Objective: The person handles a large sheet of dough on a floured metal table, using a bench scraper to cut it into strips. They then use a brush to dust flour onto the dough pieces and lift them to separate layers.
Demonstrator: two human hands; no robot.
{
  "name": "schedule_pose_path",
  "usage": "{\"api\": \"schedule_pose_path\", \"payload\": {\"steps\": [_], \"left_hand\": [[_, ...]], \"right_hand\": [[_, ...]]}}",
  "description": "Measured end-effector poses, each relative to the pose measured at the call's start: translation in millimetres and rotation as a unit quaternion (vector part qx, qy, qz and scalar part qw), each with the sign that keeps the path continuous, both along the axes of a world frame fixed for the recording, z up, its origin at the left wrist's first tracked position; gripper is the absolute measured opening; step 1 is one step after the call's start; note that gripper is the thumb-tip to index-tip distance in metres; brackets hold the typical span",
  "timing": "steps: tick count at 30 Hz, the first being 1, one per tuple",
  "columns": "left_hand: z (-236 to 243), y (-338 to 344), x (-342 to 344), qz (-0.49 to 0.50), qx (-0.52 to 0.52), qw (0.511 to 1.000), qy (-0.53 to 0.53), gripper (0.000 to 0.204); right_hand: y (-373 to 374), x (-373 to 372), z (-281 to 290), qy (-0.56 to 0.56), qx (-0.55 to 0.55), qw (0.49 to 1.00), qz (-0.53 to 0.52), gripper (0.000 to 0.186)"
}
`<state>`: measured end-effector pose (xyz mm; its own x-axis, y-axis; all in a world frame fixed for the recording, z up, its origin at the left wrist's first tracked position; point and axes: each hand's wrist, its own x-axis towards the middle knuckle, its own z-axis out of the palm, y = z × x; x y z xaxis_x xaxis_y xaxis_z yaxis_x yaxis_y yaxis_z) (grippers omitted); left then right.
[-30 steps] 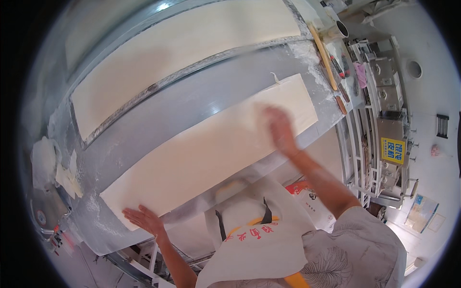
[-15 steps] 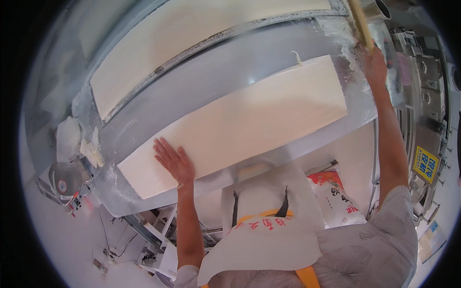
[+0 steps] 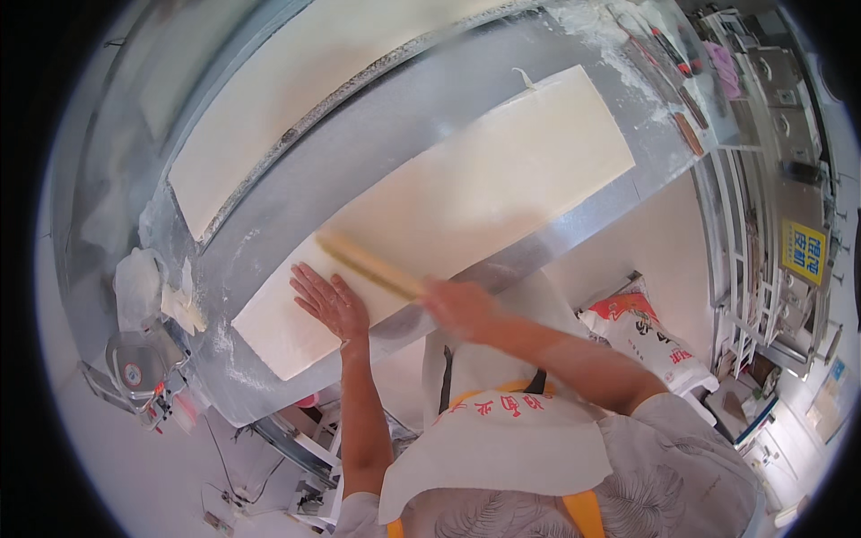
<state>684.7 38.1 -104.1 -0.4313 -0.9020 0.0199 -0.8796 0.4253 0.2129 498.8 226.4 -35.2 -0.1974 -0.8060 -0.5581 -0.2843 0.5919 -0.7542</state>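
Note:
A long sheet of pale dough (image 3: 502, 166) lies slantwise on the metal table (image 3: 395, 148). Flat on its near left end rests my left hand (image 3: 334, 303), fingers stretched out and holding nothing. My right hand (image 3: 459, 309), slightly blurred, is closed round the end of a long wooden bench brush (image 3: 369, 266). The brush reaches over the dough just right of my left hand; whether its bristles touch the sheet I cannot tell. A small loose strip of dough (image 3: 524, 79) sticks out at the sheet's far edge.
Beyond a floury metal rail (image 3: 296, 134) lies another dough sheet (image 3: 260, 99). Dough scraps (image 3: 184, 300) and a plastic bag (image 3: 137, 285) sit at the left. Knives with wooden handles (image 3: 689, 133) lie far right. A printed sack (image 3: 641, 332) stands below the table's near edge.
My right hand has swung the brush from the far right corner leftward and nearer, over the dough beside my left hand. My left hand stays on the sheet. The view has shifted slightly.

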Motion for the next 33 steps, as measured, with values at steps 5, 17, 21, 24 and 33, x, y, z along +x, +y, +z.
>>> {"api": "schedule_pose_path", "payload": {"steps": [5,17,21,24,33], "left_hand": [[-1,2,-1,-0.001,-0.019,1.0,-0.003,0.068],[-2,1,2,0.007,0.0,1.0,-0.011,0.073],[0,1,-2,0.008,0.001,1.0,-0.01,0.072],[-5,1,-5,0.008,-0.004,1.0,-0.012,0.07],[-4,4,1,0.005,-0.021,0.999,-0.024,0.069]], "right_hand": [[125,-171,1,0.184,0.079,0.967,-0.158,0.034],[162,-178,-17,0.173,0.032,0.977,-0.123,0.042],[175,-250,74,0.251,0.126,0.942,-0.185,0.03],[157,-165,66,0.266,-0.064,0.959,-0.078,0.032],[201,-344,58,0.282,0.132,0.913,-0.263,0.037]]}}
